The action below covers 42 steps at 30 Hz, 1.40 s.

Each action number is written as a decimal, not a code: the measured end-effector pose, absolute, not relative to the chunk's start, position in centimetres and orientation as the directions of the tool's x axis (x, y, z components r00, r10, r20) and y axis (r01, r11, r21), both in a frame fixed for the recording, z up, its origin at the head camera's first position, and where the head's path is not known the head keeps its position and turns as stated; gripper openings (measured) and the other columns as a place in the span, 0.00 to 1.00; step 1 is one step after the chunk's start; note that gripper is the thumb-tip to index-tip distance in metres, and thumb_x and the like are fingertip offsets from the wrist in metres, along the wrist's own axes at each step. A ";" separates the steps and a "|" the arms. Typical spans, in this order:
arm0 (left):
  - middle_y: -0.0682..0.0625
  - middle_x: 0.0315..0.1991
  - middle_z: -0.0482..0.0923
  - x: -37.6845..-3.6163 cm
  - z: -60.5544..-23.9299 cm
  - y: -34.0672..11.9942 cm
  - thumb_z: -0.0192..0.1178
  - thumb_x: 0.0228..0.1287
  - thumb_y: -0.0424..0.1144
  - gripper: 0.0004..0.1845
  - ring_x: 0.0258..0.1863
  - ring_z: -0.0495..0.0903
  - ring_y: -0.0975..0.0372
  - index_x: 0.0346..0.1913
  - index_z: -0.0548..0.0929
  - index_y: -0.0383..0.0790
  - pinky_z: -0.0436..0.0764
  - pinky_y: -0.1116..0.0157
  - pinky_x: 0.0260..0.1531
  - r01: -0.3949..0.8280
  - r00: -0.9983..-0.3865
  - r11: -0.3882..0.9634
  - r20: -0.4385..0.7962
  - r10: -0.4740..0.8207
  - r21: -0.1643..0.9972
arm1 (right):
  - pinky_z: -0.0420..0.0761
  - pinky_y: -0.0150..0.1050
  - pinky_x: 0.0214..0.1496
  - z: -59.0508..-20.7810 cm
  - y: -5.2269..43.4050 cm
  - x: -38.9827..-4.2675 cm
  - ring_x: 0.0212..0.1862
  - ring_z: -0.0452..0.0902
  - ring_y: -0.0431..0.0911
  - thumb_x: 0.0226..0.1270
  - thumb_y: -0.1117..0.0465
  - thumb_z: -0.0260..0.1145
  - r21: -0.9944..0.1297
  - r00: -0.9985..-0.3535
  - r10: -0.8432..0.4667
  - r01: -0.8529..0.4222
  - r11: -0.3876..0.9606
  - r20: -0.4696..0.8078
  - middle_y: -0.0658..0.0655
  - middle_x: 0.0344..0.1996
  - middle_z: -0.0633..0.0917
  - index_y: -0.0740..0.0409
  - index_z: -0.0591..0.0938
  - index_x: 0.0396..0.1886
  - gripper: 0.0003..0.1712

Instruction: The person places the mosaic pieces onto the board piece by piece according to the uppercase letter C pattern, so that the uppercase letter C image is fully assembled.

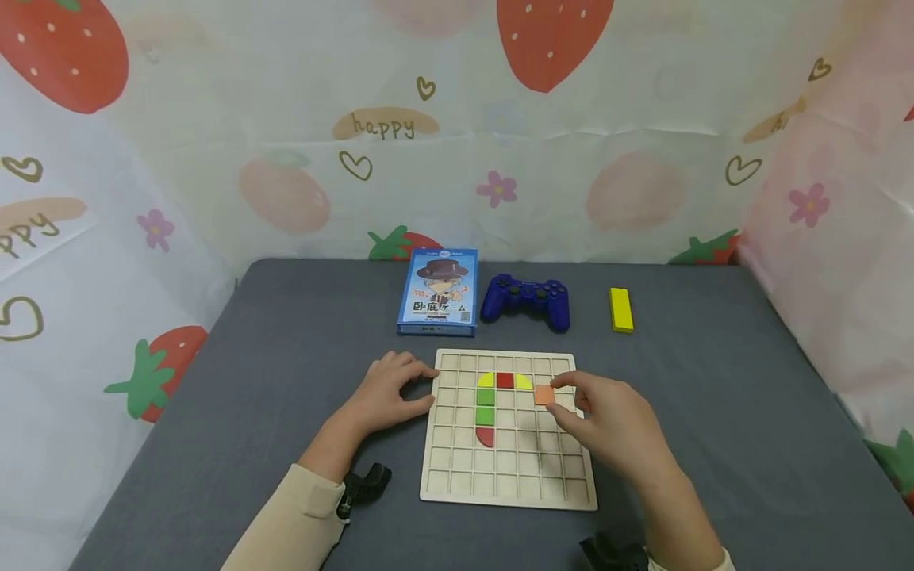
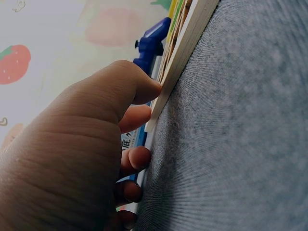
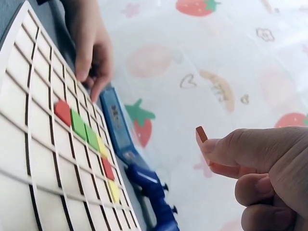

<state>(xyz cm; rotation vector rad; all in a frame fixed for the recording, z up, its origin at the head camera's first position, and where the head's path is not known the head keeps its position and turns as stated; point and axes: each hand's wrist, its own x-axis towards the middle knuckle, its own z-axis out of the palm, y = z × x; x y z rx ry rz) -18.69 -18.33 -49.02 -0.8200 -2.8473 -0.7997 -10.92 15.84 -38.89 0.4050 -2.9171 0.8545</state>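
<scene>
Grey table: board, box, gamepad.

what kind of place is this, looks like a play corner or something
Probably a small tabletop play or recording booth: a grey cloth-covered table walled in by strawberry-print sheets, with a wooden grid puzzle board, a blue game controller and a card game box laid out.
</scene>
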 end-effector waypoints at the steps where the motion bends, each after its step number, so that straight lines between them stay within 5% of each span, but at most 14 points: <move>1: 0.54 0.43 0.77 -18.7 -49.0 -18.3 0.69 0.64 0.48 0.18 0.41 0.68 0.60 0.56 0.87 0.50 0.66 0.54 0.43 0.514 -0.855 0.722 0.205 0.476 0.463 | 0.63 0.39 0.25 -38.9 15.5 -10.9 0.23 0.64 0.42 0.65 0.53 0.75 -0.515 -0.961 -0.233 -0.276 0.811 0.147 0.47 0.20 0.73 0.51 0.88 0.49 0.15; 9: 0.55 0.41 0.76 -18.7 -49.1 -18.3 0.69 0.64 0.47 0.17 0.39 0.66 0.61 0.55 0.87 0.50 0.64 0.56 0.42 0.515 -0.854 0.723 0.205 0.477 0.460 | 0.76 0.42 0.32 -40.0 13.0 -10.6 0.32 0.77 0.41 0.64 0.51 0.76 -0.506 -0.960 -0.266 -0.274 0.817 0.091 0.47 0.29 0.86 0.47 0.89 0.47 0.14; 21: 0.56 0.40 0.75 -18.7 -49.2 -18.3 0.69 0.65 0.48 0.17 0.39 0.66 0.62 0.56 0.87 0.50 0.63 0.57 0.41 0.514 -0.855 0.727 0.202 0.477 0.456 | 0.61 0.37 0.23 -43.8 12.0 -11.1 0.19 0.62 0.39 0.61 0.52 0.77 -0.532 -0.952 -0.306 -0.259 0.806 0.001 0.44 0.15 0.70 0.45 0.89 0.41 0.09; 38: 0.56 0.39 0.74 -18.8 -49.1 -18.2 0.70 0.64 0.49 0.18 0.39 0.66 0.61 0.55 0.87 0.51 0.63 0.57 0.41 0.495 -0.866 0.740 0.188 0.464 0.456 | 0.71 0.41 0.31 -45.4 12.1 -11.5 0.25 0.69 0.40 0.59 0.51 0.78 -0.538 -0.954 -0.294 -0.219 0.814 -0.056 0.43 0.18 0.74 0.45 0.88 0.39 0.11; 42: 0.57 0.38 0.73 -18.8 -49.1 -18.2 0.70 0.64 0.48 0.17 0.38 0.66 0.62 0.55 0.87 0.51 0.63 0.57 0.40 0.508 -0.859 0.729 0.205 0.470 0.458 | 0.67 0.40 0.27 -45.5 12.2 -11.4 0.22 0.66 0.40 0.60 0.51 0.78 -0.536 -0.953 -0.298 -0.226 0.814 -0.050 0.44 0.16 0.72 0.45 0.88 0.39 0.10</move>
